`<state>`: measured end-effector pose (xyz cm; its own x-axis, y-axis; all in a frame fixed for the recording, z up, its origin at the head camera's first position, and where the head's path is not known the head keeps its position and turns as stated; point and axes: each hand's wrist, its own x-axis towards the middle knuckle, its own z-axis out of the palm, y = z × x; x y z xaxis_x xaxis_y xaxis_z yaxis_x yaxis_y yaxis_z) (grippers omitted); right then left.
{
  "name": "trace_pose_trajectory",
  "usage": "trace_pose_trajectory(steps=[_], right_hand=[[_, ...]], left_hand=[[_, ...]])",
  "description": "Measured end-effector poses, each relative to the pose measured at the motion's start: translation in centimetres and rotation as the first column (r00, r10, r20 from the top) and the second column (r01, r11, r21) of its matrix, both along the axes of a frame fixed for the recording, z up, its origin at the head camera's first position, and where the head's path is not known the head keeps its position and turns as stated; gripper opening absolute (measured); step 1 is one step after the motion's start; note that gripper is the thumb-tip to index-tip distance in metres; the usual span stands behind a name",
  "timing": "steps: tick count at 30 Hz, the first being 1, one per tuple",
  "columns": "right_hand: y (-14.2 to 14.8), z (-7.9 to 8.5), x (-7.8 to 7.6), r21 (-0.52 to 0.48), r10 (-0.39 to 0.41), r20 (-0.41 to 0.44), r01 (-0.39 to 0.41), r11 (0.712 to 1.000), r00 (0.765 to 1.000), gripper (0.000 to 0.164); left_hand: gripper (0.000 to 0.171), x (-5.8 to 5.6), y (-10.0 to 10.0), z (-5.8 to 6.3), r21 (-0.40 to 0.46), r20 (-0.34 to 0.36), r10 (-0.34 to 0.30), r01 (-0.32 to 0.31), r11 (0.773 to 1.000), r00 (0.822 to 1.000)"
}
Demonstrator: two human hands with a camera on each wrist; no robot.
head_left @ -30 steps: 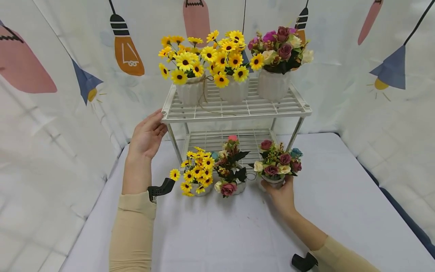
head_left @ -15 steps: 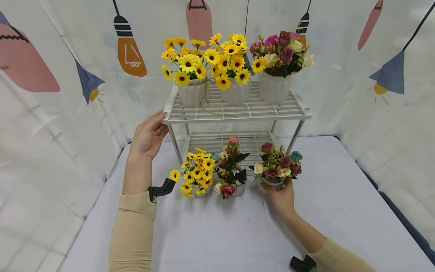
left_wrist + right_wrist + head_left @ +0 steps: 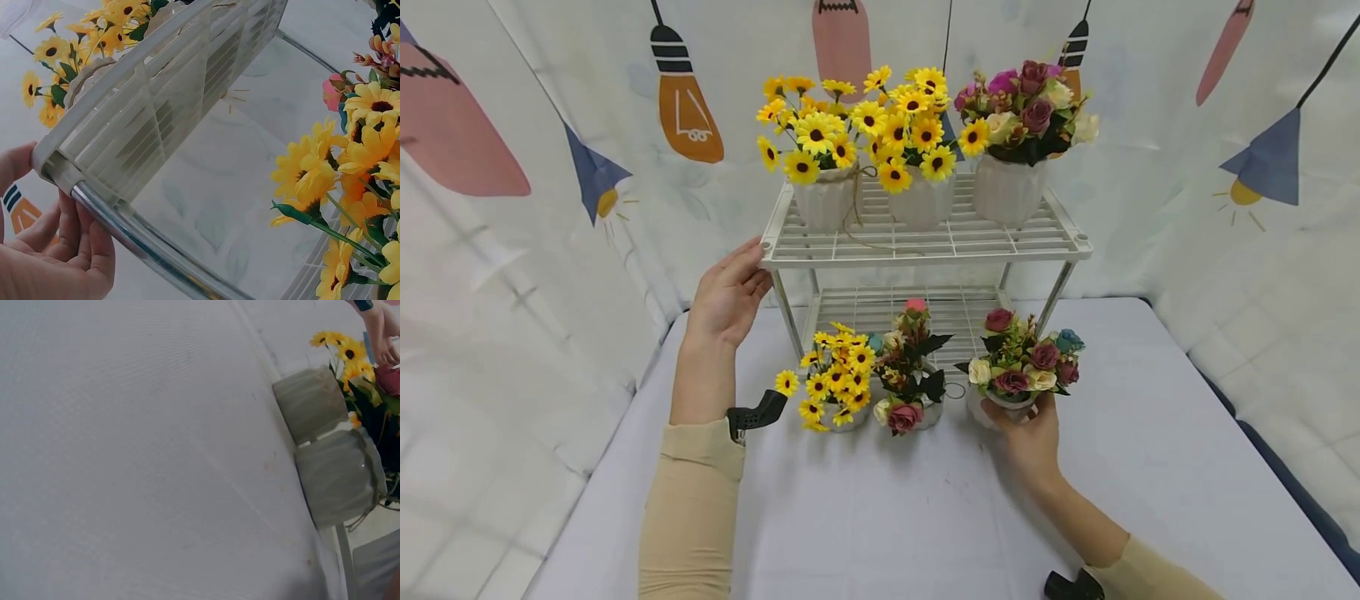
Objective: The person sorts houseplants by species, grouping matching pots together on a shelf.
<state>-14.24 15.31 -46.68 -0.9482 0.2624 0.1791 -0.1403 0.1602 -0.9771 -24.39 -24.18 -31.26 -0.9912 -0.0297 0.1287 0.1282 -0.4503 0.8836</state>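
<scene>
Fingers of the right hand curl round a pale pot, thumb on its left side, the others on its right. Pot sits at the front right of the rack, over the table; whether its base touches is hidden. Its axis runs roughly upright, mouth facing up; contents: mixed roses in dark red, cream and blue, fanning up and outward.

Left hand pinches the front left corner of the rack's upper shelf, thumb against the outer edge, remaining fingers bent beneath, beside the metal post. Rack stands upright, long axis left to right.

Left of the gripped pot, in front of the lower shelf: a rose pot holding roses and dark leaves, then a daisy pot full of small yellow flowers.

Upper shelf bears three ribbed white pots in a row: left pot and middle pot hold yellow daisies; right pot holds purple, dusky red and cream roses.
</scene>
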Motion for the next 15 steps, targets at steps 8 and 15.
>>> trace_pose_trajectory(steps=[8, 15], right_hand=[[-0.7, 3.1, -1.5, -0.050, -0.036, -0.040, 0.034, 0.998, 0.999, 0.092], [-0.6, 1.3, -5.4, -0.117, -0.053, -0.085, 0.042, 0.992, 0.995, 0.093]], left_hand=[[0.059, -0.1, 0.0, 0.0, 0.004, 0.003, 0.007, -0.007, 1.000, 1.000], [0.058, -0.1, 0.0, -0.1, -0.011, 0.018, 0.036, -0.036, 0.999, 0.999]])
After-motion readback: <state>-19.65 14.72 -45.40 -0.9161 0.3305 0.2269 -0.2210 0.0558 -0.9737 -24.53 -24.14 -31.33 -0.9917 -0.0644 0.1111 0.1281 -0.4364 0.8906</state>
